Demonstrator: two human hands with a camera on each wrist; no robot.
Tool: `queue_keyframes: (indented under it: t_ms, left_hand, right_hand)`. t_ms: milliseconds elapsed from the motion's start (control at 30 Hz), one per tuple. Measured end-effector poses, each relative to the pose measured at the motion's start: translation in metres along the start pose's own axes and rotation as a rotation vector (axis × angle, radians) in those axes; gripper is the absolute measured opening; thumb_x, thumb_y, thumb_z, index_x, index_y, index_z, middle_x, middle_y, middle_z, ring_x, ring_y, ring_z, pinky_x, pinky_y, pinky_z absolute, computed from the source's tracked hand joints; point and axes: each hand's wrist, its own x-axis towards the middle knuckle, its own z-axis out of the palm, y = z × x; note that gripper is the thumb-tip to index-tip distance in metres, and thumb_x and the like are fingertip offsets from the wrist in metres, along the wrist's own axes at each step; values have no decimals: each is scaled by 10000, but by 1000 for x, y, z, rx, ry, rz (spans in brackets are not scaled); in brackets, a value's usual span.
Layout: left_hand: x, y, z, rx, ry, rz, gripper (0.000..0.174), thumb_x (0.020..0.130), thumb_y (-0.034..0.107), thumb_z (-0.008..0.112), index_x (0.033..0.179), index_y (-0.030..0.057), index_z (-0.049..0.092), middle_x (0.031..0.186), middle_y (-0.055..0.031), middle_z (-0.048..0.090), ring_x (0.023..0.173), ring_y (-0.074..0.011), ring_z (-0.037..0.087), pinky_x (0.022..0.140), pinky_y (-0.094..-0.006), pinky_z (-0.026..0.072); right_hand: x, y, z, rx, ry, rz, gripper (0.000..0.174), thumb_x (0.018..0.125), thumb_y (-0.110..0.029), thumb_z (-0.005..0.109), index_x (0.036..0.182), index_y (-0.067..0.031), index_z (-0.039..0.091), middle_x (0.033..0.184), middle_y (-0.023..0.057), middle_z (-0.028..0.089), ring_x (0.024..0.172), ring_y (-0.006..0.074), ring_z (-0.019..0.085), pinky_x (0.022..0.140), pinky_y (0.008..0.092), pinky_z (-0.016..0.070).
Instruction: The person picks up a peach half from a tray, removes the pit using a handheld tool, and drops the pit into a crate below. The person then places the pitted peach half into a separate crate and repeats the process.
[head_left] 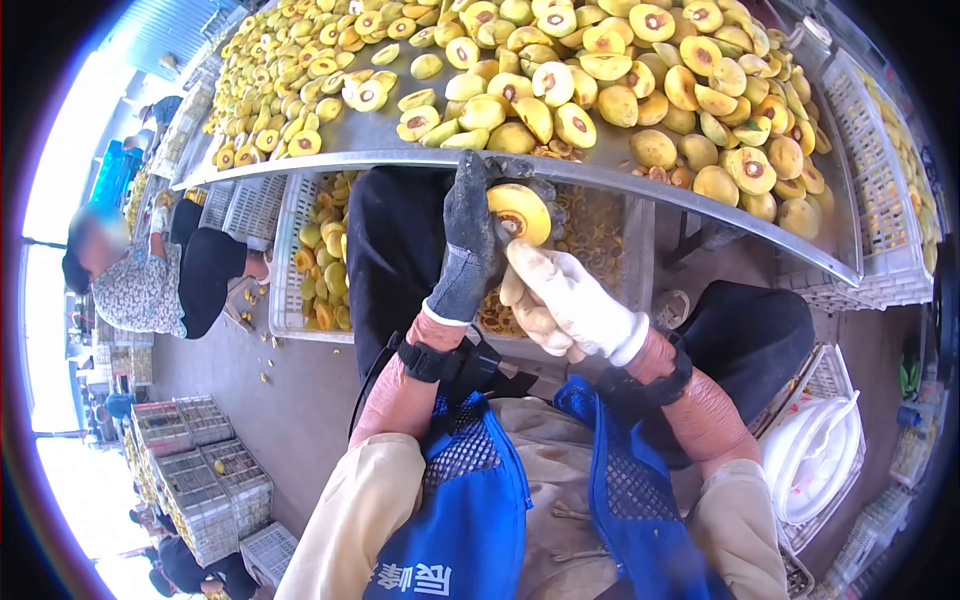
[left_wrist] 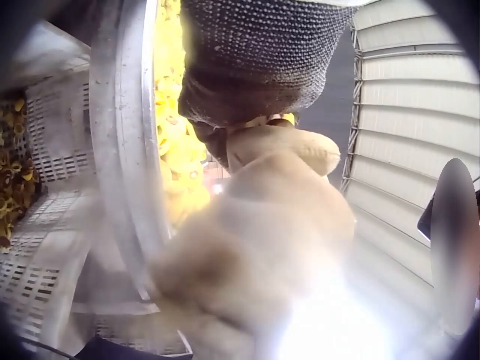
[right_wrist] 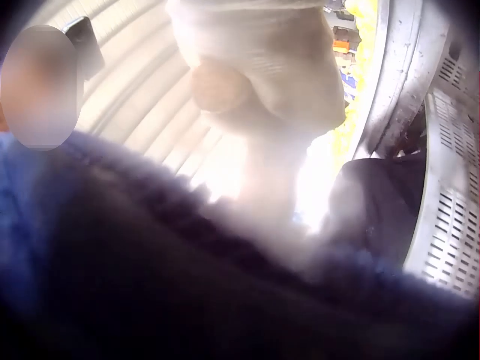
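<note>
In the head view a halved yellow fruit (head_left: 519, 214), cut face with a brown centre turned up, is held by the left hand (head_left: 474, 225) in a dark grey glove. The right hand (head_left: 570, 300), in a white glove, has its fingers curled at the fruit's lower edge; whether a tool is inside them cannot be told. The left wrist view shows the dark glove (left_wrist: 259, 64) above the pale glove (left_wrist: 262, 202), with a sliver of yellow between. In the right wrist view the white glove (right_wrist: 259, 75) is blurred and the fruit is hidden.
A metal table (head_left: 380, 158) heaped with halved fruit (head_left: 552, 84) lies in front. Below its edge stand a white crate (head_left: 290, 250) of fruit and a tray of brown-yellow bits. Stacked crates (head_left: 205, 480) and a seated person (head_left: 150, 280) are at left; a white bucket (head_left: 812, 460) is at right.
</note>
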Motion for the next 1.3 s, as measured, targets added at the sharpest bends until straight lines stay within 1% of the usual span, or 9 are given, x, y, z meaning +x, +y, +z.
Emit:
queue_keyframes:
  t_ms: [67,333,467,600,667,767,833,867,1300]
  left_hand:
    - [-5,-18,-13,561,-72,546,511,895,175,581,1322,-45,403,1171,-173,556,1014,-267,555,903,-355,443]
    - [8,-54,-32,58,-187,-47,678,877,178,598,1412,-51,251,1393,-201,381,1256,-307,396,1078,-365,274]
    - [5,-37,-9,259,49,255,399,948,339,451,1182,16,468,1089,-149,559,976,-273,564,862,-359,467]
    - [29,8,-17,-886,193,-210,383,951,355,438,1128,28,530,1053,-147,604,939,-284,614,849,-388,530]
    - [35,32,-45,-859,330,-116,395,942,358,435,1129,27,540,1094,-137,606,1023,-295,591,955,-444,476]
    - [60,42,-107,-391,500,248,373,966,364,440,1128,44,540,1017,-90,610,964,-229,600,861,-312,513]
    - [76,43,-152,726,653,639,343,892,254,595,1113,-6,570,975,-104,597,915,-217,592,792,-303,498]
    - [96,32,-181,341,718,457,350,859,219,644,1108,-19,581,969,-109,593,906,-205,587,770,-313,492]
    - [181,-30,-121,1380,-12,-279,619,758,598,623,1028,43,655,989,-194,669,973,-355,624,931,-479,385]
  right_hand:
    - [3,2,-4,84,-18,54,525,925,-552,443,778,-58,538,475,-23,402,298,63,355,260,216,265]
    - [-1,1,1,334,-211,45,473,968,-483,397,797,-68,544,444,-45,346,286,58,284,270,197,234]
    - [12,10,-7,475,-295,35,461,973,-474,388,808,-73,546,438,-50,347,273,53,264,264,195,232]
    - [15,8,-5,596,-269,-12,427,982,-446,384,835,-83,552,452,-52,354,280,44,245,263,197,242]
    - [22,16,-16,687,-321,-36,392,975,-440,415,891,-82,551,523,-54,395,320,36,261,289,191,254]
    - [33,32,-30,782,-195,78,375,958,-441,462,976,-74,538,621,-56,435,397,27,300,360,177,297]
    - [38,39,-34,830,-125,159,378,966,-425,435,996,-56,510,651,-28,456,483,61,374,436,197,355]
    - [38,37,-32,779,-77,139,376,967,-420,435,1009,-53,505,675,-20,468,490,65,381,436,199,360]
    - [44,23,-31,611,117,59,268,933,-313,545,1029,-63,549,745,15,548,517,95,425,463,216,379]
